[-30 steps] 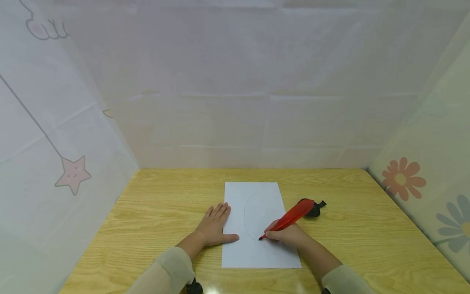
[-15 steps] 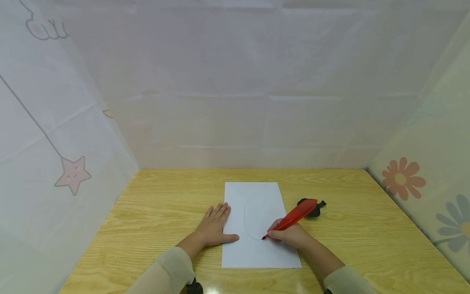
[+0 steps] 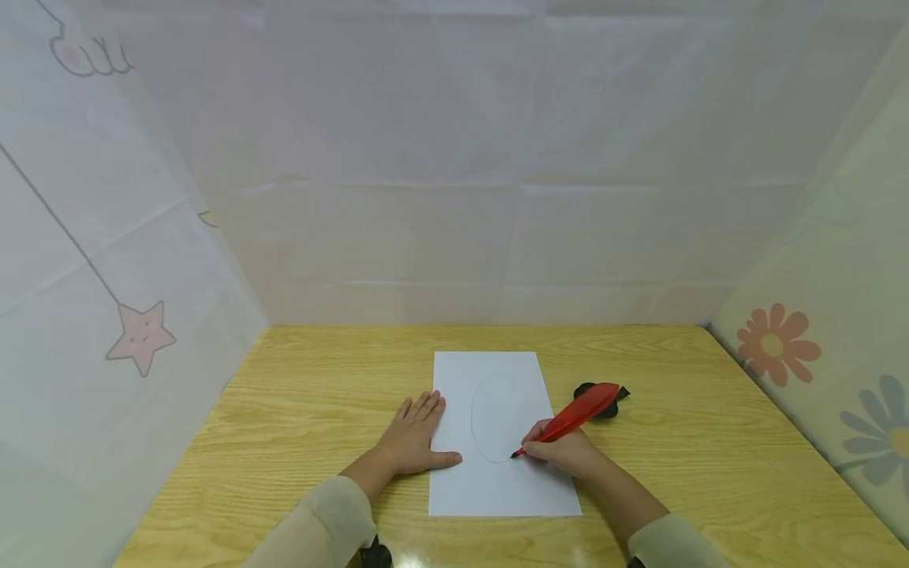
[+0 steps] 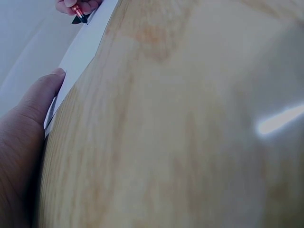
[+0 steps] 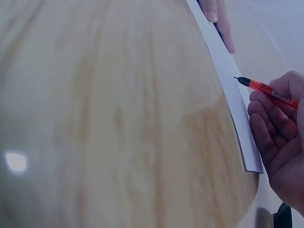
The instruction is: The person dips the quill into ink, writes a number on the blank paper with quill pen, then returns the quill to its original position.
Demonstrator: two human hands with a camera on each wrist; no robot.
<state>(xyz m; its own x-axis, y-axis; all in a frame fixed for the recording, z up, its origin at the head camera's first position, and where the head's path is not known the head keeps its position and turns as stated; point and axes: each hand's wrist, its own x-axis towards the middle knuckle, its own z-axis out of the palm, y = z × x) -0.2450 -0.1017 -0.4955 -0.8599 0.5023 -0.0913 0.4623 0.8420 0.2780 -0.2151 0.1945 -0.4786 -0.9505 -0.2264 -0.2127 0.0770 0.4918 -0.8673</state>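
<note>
A white sheet of paper [image 3: 476, 493] lies on the wooden table, bearing a thin curved line like an oval with its right side unclosed. My left hand [image 3: 412, 442] rests flat on the sheet's left edge, fingers straight and thumb spread over the paper. My right hand [image 3: 564, 454] pinches a red feather pen [image 3: 578, 412] between thumb and fingers. Its dark tip meets the lower end of the line, and the feather leans up to the right. In the right wrist view the pen's red barrel [image 5: 260, 87] and black tip show, with the other fingers curled beneath.
Beyond the right hand, a black flower-shaped object [image 3: 609, 410] with a short tab lies on the wooden table [image 3: 327, 379], partly behind the feather. Pale printed cloth [image 3: 454, 237] walls the table at the back and both sides.
My right hand and the feather pen have moved slightly right and up, and the drawn line has grown along its bottom toward the right. The left hand stays in place.
</note>
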